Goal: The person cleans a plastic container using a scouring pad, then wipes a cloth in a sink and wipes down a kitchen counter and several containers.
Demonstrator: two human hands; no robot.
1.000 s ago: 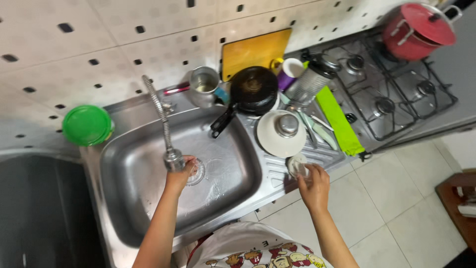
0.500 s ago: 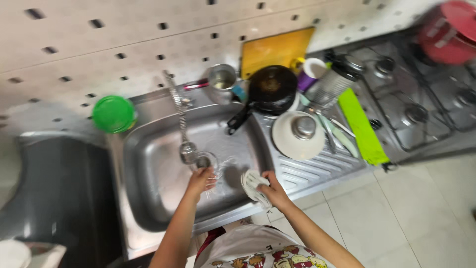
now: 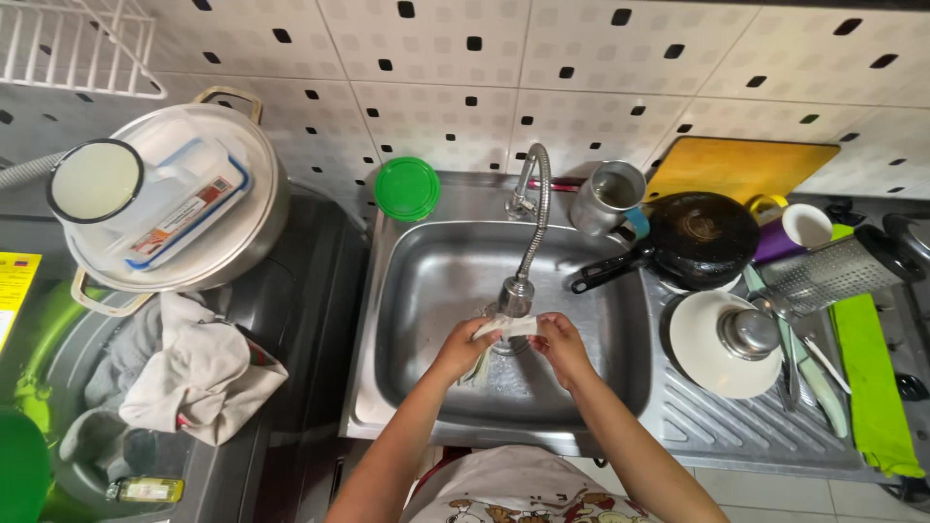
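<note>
Over the steel sink [image 3: 426, 281], both hands meet under the spout of the flexible faucet [image 3: 531, 223]. My left hand [image 3: 463, 346] and my right hand [image 3: 559, 344] each grip an end of a small white lid-like piece [image 3: 509, 327], held flat just below the faucet head. Water runs down past it into the basin. Whether the left hand also holds a second clear item is unclear.
Right of the sink, the draining board holds a black pan [image 3: 699, 238], a white lid [image 3: 725, 344], a grater [image 3: 831, 273], a steel cup [image 3: 607, 198], mugs and a green cloth [image 3: 872, 387]. A green lid [image 3: 407, 188] lies behind. A large pot [image 3: 174, 208] and rags [image 3: 199, 373] sit left.
My right hand has lifted the white piece off the draining board and carried it left under the faucet. My left hand now grips it too. The camera view swung left.
</note>
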